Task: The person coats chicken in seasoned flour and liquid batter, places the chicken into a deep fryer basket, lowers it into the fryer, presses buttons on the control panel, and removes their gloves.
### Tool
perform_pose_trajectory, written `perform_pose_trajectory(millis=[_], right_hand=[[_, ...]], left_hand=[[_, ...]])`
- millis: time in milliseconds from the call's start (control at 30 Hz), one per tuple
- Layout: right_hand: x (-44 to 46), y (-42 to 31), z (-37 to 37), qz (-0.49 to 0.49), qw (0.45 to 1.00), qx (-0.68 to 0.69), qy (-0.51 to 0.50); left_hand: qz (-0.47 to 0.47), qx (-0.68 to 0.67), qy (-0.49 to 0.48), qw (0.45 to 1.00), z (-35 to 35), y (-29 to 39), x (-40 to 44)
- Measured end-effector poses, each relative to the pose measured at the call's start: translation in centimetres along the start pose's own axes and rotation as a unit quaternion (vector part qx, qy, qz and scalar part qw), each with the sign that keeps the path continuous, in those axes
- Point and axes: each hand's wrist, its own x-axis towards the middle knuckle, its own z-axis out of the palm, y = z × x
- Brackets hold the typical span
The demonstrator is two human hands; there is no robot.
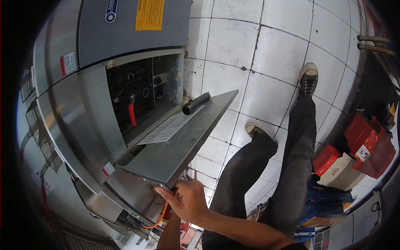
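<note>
A grey metal door panel (179,141) hangs tilted outward from the front of a stainless steel appliance (89,108). My right hand (189,200) is closed around the panel's near lower corner. My left forearm (169,234) rises behind it, but the left hand is hidden, so its fingers cannot be made out. A printed sheet (171,127) lies on the panel's inner face, with a short dark tube (196,103) beside it. Inside the open compartment (143,93) are a red-handled lever (132,113) and a dark control knob (157,81).
White floor tiles (225,46) lie below, under my two shoes (308,81). Red boxes (327,160) and a beige box (341,171) sit at the right. An orange hose (161,216) runs near my forearm. Wire racks (39,129) are at the left.
</note>
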Motion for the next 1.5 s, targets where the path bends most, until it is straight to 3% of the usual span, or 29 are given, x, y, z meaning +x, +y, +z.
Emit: perform_pose_trajectory(millis=[700, 1500], right_hand=[[-0.1, 0.9, -0.4, -0.070, 0.997, -0.024, -0.012], [1.9, -1.3, -0.7, -0.006, 0.997, -0.045, -0.058]], left_hand=[[-0.017, 0.002, 0.011, 1.000, 2.5, -0.6, 0.0], [-0.007, -0.018, -0.028, 0.999, 6.1, 0.1, 0.5]])
